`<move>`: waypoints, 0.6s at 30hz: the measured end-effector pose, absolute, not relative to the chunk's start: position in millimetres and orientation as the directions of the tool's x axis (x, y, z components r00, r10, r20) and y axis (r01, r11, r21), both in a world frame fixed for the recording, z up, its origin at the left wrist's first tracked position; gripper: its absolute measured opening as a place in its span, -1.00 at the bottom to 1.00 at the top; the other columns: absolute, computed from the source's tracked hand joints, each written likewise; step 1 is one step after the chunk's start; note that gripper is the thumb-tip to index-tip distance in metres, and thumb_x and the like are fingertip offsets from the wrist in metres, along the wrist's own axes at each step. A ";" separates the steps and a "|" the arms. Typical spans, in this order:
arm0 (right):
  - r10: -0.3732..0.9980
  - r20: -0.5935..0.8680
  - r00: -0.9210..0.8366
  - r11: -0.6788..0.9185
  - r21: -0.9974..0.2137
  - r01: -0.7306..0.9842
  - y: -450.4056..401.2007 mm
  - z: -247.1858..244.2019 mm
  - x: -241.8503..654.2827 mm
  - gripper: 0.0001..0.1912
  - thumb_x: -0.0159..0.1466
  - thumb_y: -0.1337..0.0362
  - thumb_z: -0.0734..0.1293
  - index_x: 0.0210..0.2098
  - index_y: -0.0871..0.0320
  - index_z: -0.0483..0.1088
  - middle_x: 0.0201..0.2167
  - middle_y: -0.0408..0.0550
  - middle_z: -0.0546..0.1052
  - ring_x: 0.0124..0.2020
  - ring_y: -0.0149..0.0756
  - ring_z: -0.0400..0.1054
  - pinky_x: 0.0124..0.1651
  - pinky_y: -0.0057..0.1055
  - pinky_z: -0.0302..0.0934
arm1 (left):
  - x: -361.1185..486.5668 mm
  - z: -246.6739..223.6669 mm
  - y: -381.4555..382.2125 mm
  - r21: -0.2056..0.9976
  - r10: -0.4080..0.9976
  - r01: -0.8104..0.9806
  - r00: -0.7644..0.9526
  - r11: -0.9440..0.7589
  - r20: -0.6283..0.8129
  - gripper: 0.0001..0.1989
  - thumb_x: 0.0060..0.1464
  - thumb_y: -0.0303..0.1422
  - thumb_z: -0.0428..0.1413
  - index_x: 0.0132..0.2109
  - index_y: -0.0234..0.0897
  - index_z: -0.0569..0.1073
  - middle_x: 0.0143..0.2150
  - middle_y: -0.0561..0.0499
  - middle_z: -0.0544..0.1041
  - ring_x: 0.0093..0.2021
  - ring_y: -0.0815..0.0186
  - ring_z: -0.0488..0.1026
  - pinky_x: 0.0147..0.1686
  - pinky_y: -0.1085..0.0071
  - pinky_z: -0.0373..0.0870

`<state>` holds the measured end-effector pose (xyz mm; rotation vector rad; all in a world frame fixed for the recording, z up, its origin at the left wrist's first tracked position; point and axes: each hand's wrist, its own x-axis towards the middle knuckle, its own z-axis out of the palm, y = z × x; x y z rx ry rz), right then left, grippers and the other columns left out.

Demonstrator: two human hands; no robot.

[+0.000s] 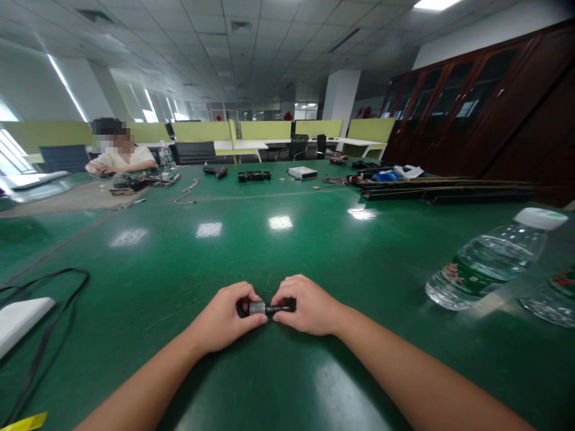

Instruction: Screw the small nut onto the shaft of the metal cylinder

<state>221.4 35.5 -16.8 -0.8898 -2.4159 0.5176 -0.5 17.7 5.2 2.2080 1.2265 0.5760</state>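
Note:
Low over the green table (278, 257), a small rod-like metal part (257, 307) lies level between my two hands. Its left end is a grey cylinder with a dark tip, and its right half is thin, dark and ridged like a thread or spring. My left hand (230, 316) pinches the cylinder end between thumb and fingers. The thin dark end is pinched by my right hand (308, 304). The fingertips of both hands are close together but apart.
Water bottle (489, 263) at right, another beside it. White object (22, 320) and black strap (47, 332) at left. Dark bars (431, 190), a flat box (302, 173) and a black part (254, 176) lie farther back. A person (119, 149) sits at far left.

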 end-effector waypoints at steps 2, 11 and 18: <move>0.683 0.326 -0.654 0.710 -0.505 0.490 35.8 -16.6 221.8 -0.88 0.11 0.29 0.46 -0.33 0.11 0.52 -0.43 -0.16 0.55 -0.32 -0.32 0.38 -0.13 -0.35 0.14 | -0.9 5.1 17.5 0.640 0.863 0.632 0.496 -0.438 0.100 -0.85 0.02 -0.30 0.23 -0.30 -0.28 0.46 -0.38 0.06 0.44 -0.35 0.30 0.39 -0.36 0.46 0.24; 0.689 0.314 -0.654 0.704 -0.507 0.498 37.5 -15.0 224.6 -0.89 0.09 0.30 0.47 -0.35 0.13 0.54 -0.45 -0.16 0.54 -0.36 -0.34 0.38 -0.19 -0.39 0.15 | 0.0 4.3 19.7 0.641 0.865 0.635 0.493 -0.432 0.095 -0.85 0.03 -0.30 0.23 -0.29 -0.27 0.46 -0.37 0.07 0.45 -0.36 0.31 0.38 -0.36 0.46 0.24; 0.689 0.315 -0.653 0.707 -0.491 0.509 40.0 -15.1 227.3 -0.90 0.09 0.29 0.47 -0.35 0.11 0.55 -0.45 -0.16 0.54 -0.36 -0.34 0.38 -0.22 -0.40 0.15 | -0.8 4.1 19.1 0.649 0.861 0.625 0.500 -0.434 0.094 -0.85 0.04 -0.29 0.22 -0.29 -0.27 0.46 -0.37 0.07 0.45 -0.35 0.31 0.39 -0.35 0.46 0.25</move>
